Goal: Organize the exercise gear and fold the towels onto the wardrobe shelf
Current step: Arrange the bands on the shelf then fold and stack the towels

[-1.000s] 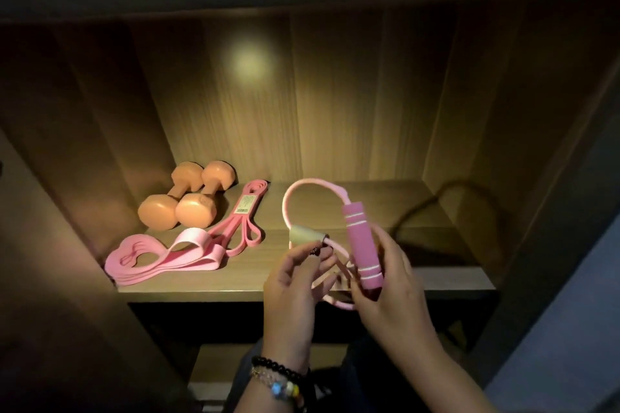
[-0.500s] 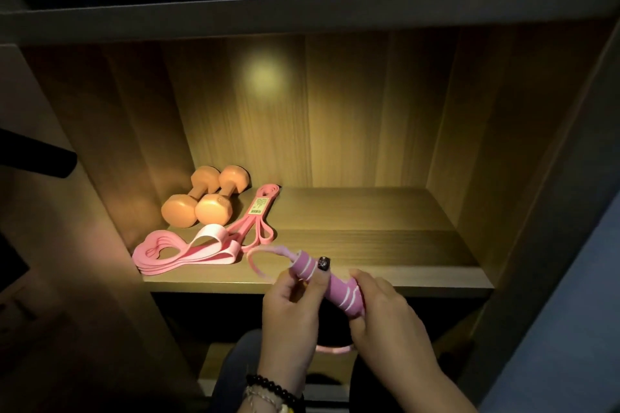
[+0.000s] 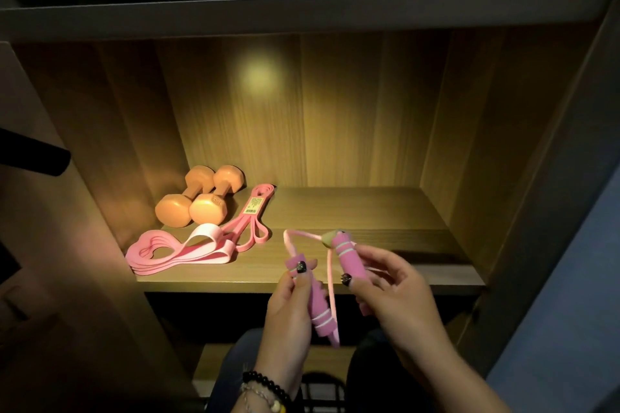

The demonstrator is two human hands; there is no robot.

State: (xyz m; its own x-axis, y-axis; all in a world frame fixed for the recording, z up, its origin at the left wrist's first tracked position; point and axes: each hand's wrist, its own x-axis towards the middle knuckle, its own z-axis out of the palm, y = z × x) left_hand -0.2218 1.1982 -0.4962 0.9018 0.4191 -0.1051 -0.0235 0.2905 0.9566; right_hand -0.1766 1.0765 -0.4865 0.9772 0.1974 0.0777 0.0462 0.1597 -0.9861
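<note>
A pink jump rope [image 3: 330,282] hangs between my hands in front of the wardrobe shelf [image 3: 352,214]. My left hand [image 3: 290,308] grips one pink foam handle [image 3: 317,305], which points down. My right hand [image 3: 392,292] grips the other handle [image 3: 349,256], whose beige cap points up over the shelf's front part. The thin pink cord loops above the shelf and runs down between the handles. Two orange dumbbells [image 3: 198,194] lie side by side at the shelf's back left. Pink resistance bands [image 3: 188,250] lie in front of them.
A narrower pink band with a green label [image 3: 256,211] lies right of the dumbbells. The shelf's wooden side walls [image 3: 469,161] and upper shelf board [image 3: 302,15] bound the space. A lower shelf [image 3: 268,359] shows beneath. A dark bar [image 3: 33,156] juts in from the left.
The two handles, held together half a second ago, have come apart: one now in each hand, with the cord looped between them. The hands have risen toward the shelf's front edge.
</note>
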